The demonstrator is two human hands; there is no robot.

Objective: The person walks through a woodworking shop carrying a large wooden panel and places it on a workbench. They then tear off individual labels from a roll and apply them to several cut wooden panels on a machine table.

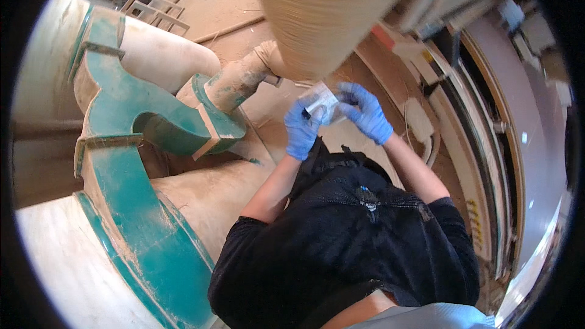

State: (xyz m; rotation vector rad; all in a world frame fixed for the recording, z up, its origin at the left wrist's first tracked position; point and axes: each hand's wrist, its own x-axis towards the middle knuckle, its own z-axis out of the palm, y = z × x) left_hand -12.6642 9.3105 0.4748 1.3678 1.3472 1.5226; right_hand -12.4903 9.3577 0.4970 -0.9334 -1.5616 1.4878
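Observation:
Both my hands wear blue gloves and meet in front of my chest. My left hand (301,129) and my right hand (367,113) together hold a small clear plastic packet (323,102) with something white and dark inside. The fingers of both hands pinch its edges. Just above the packet hangs the lower end of a large tan fabric bag (323,12). My black top (347,231) fills the lower middle of the view.
A big dust-covered machine with green-painted metal bands and ducts (140,122) stands to my left. A dusty pipe (241,79) runs from it toward the bag. Sawdust covers the floor (225,6). Curved machine frames and panels (481,146) line the right.

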